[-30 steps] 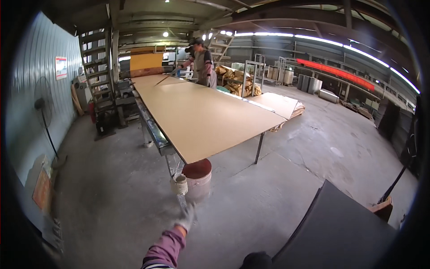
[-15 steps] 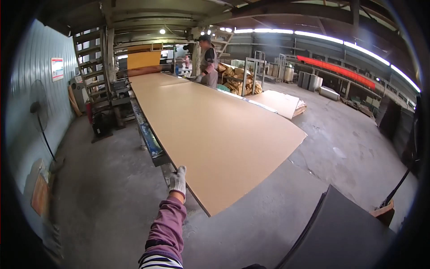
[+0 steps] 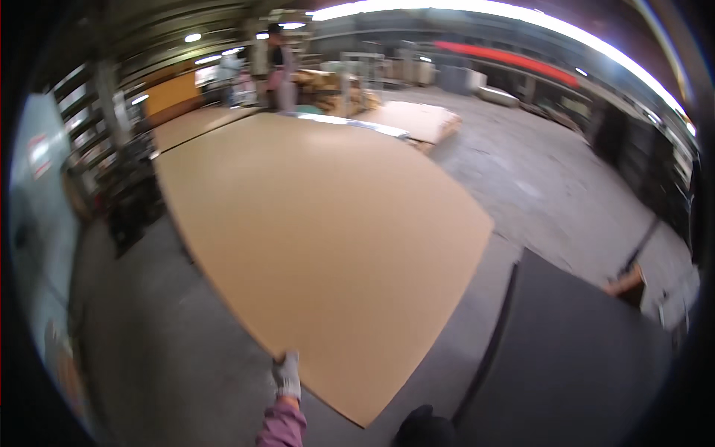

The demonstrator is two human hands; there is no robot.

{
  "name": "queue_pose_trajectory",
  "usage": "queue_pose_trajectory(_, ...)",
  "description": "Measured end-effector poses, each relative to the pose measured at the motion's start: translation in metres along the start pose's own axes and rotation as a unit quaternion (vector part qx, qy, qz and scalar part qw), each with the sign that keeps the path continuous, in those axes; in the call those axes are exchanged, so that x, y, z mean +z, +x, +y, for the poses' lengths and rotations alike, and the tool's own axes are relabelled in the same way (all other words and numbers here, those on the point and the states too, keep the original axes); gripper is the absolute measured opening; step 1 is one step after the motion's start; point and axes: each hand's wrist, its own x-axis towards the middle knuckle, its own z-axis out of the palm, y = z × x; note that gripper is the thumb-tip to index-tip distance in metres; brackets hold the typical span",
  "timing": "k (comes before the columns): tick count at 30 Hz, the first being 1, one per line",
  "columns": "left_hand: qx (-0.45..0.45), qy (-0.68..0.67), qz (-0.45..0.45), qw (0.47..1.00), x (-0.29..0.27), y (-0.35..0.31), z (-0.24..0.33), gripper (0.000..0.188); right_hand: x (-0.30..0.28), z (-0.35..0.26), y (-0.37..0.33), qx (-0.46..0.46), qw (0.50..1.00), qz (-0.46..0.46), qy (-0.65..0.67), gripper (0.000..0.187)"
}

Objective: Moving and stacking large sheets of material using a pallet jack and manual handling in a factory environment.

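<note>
My left hand (image 3: 287, 375), in a whitish knit glove, is closed on the near left edge of a large flat brown sheet (image 3: 320, 223). The fingers curl over that edge, with the thumb side on top. The sheet slants away from me toward the far left, and its near corner points at me. Past a dark seam, a second brown sheet (image 3: 195, 125) lies at its far end. My right hand is out of view. A dark rounded shape (image 3: 426, 428) at the lower edge is too unclear to name.
At the right lies a stack of dark grey sheets (image 3: 566, 350). A pale stack (image 3: 417, 121) sits beyond the brown sheet's far right side. Another person (image 3: 281, 74) stands at its far end. A stair-like metal frame (image 3: 86, 127) rises by the left wall.
The brown sheet has come nearer with my left hand on its edge, and a seam at its far end now shows. My view has swung right and blurred.
</note>
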Motion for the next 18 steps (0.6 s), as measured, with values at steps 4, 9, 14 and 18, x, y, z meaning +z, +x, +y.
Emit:
queue_pose_trajectory(4, -0.043, 0.166, -0.036, 0.985, -0.171, -0.033, -0.233, 0.052, -0.063, -0.074, 0.023, 0.052, 0.988, 0.005, 0.142, 0.021)
queue_pose_trajectory(9, 0.022, 0.008, -0.018, 1.000, -0.144, -0.015, 0.053, 0.057, -0.112, -0.059, 0.006, 0.193, 0.965, -0.049, 0.172, 0.038)
queue_pose_trajectory(14, 0.163, 0.055, -0.115, 0.978, -0.107, 0.004, 0.213, 0.053, -0.102, -0.022, -0.003, 0.023, 0.986, 0.090, 0.136, 0.036)
queue_pose_trajectory(18, 0.406, 0.099, -0.240, 0.876, 0.066, -0.061, 0.368, 0.045, -0.100, 0.007, -0.040, 0.074, 0.963, 0.128, 0.224, 0.035)
